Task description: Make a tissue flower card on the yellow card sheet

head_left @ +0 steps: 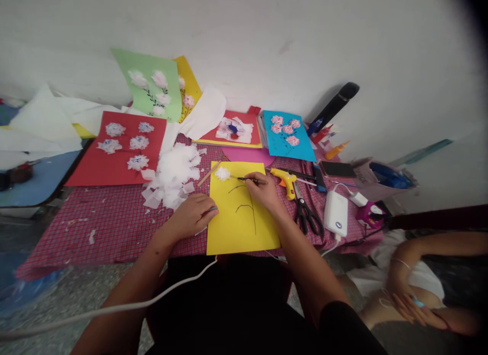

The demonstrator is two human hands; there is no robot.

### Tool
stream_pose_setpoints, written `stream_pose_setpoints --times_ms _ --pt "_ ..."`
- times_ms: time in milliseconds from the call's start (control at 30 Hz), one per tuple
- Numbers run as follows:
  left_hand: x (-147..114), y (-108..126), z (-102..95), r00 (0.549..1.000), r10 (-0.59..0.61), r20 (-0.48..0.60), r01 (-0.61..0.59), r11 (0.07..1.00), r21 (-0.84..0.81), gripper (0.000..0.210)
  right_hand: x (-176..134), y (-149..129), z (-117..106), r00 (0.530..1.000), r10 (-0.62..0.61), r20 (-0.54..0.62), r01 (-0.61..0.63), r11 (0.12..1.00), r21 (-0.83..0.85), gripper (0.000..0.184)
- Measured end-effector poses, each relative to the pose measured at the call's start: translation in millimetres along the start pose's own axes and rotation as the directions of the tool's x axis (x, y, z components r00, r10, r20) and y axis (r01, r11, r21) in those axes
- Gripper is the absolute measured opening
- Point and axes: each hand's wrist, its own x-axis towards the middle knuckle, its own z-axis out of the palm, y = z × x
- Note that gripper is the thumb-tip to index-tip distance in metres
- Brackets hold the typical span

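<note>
My right hand (264,190) grips a dark pen (251,180), its tip on a yellow sheet of paper (229,238). Thin dark branching lines run down the sheet beneath that hand. Near the sheet's top left corner sits a white ruffled paper flower (222,174), just left of the pen tip. At the sheet's left edge rests my left hand (196,213), fingers curled round a small dark item that I cannot make out. A thin wooden stick (209,174) lies by the upper left edge of the sheet.
White paper pieces (173,174) are heaped at left. Flower pictures on red (87,164), green (125,65) and blue paper (274,149) stand behind. A yellow glue gun (284,179), scissors (305,217) and a white power bank (335,215) lie right. Another person's hand (409,306) rests at lower right.
</note>
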Motion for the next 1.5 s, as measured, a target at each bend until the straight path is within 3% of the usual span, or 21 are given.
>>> stream_pose_setpoints --times_ms 1033,1500 --pt "0 0 0.7 1.0 0.007 -0.014 -0.007 1.0 -0.016 0.023 -23 -1 -18 0.99 0.052 -0.132 -0.048 0.998 0.04 0.016" --pt "0 -1 1.0 1.0 -0.001 -0.008 0.001 1.0 -0.02 0.023 -23 4 -12 0.995 0.053 -0.088 -0.046 0.996 0.071 0.018"
